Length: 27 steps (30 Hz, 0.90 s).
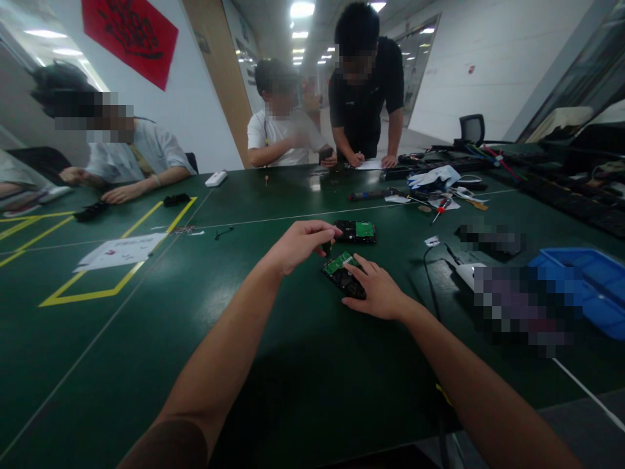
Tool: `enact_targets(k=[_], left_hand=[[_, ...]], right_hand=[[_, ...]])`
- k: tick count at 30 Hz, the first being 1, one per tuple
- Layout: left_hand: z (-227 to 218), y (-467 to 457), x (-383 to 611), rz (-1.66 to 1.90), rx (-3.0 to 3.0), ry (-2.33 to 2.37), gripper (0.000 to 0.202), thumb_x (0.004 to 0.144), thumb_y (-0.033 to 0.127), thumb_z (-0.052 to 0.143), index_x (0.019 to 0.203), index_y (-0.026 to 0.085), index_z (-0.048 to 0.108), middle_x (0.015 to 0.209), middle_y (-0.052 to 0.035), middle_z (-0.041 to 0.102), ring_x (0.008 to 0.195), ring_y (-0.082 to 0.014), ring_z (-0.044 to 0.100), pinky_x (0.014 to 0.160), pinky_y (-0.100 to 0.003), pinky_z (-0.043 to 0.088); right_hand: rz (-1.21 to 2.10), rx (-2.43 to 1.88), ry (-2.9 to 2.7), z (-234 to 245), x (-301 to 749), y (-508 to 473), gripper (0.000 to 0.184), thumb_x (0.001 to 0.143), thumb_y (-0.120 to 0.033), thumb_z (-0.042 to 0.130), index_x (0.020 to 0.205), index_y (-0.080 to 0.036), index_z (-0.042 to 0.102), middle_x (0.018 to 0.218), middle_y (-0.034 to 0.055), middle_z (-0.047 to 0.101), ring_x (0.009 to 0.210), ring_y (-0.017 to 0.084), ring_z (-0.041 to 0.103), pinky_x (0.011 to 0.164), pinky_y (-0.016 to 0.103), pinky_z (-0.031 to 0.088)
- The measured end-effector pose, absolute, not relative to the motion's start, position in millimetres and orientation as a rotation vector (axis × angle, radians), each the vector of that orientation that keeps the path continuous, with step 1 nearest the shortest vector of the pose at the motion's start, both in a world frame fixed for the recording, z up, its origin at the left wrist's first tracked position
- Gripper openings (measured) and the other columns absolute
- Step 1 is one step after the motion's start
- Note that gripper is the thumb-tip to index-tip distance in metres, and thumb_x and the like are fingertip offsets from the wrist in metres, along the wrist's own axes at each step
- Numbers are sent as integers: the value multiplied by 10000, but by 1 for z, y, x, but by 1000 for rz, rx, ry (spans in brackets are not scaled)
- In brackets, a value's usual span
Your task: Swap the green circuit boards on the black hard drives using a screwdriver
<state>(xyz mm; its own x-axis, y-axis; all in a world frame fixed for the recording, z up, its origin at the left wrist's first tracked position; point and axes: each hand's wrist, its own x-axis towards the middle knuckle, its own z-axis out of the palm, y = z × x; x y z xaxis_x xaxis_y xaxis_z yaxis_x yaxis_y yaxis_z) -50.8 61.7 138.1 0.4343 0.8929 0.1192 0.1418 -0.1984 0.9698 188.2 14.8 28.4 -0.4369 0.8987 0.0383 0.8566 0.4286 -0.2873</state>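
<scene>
My left hand is closed in a pinch around a small dark screwdriver-like tool, mostly hidden by the fingers. The tool is just above the upper edge of a hard drive, which lies on the table with its green circuit board facing up. My right hand grips that drive from the right, fingers across its top and thumb along the near edge. Just beyond lies a second hard drive, black with a green board, with nobody holding it.
A blue tray, a cable and blurred-out items lie to the right. Gloves and a red screwdriver are farther back. Paper lies by yellow tape at left. Three people are across the green table.
</scene>
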Motion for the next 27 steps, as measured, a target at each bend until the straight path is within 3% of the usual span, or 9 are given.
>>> enact_targets(k=[6, 11, 21, 27], left_hand=[[136, 63, -51, 879, 1502, 840, 191, 892, 264, 650, 1061, 177, 667, 1026, -99, 740, 910, -187, 663, 695, -289, 507], [136, 61, -49, 901, 1449, 854, 112, 904, 254, 638, 978, 179, 601, 1051, -110, 745, 972, -203, 672, 708, -292, 505], [140, 59, -48, 880, 1555, 880, 137, 878, 263, 625, 888, 181, 734, 1048, -74, 699, 916, -178, 598, 713, -286, 479], [138, 62, -50, 877, 1596, 921, 155, 879, 252, 612, 947, 187, 735, 1053, -76, 695, 931, -187, 602, 736, -297, 495]], right_hand=[[339, -1555, -2496, 29, 187, 15, 954, 830, -754, 608, 1610, -263, 362, 1711, 153, 201, 1491, 454, 300, 1161, 598, 290], [315, -1535, -2501, 26, 188, 16, 956, 830, -748, 618, 1609, -254, 365, 1703, 169, 218, 1473, 451, 335, 1164, 599, 285], [327, -1549, -2489, 28, 188, 15, 956, 824, -763, 614, 1606, -269, 372, 1709, 154, 209, 1481, 448, 330, 1167, 594, 298], [342, -1557, -2483, 29, 187, 15, 954, 831, -753, 610, 1611, -266, 358, 1712, 147, 203, 1496, 446, 301, 1169, 595, 294]])
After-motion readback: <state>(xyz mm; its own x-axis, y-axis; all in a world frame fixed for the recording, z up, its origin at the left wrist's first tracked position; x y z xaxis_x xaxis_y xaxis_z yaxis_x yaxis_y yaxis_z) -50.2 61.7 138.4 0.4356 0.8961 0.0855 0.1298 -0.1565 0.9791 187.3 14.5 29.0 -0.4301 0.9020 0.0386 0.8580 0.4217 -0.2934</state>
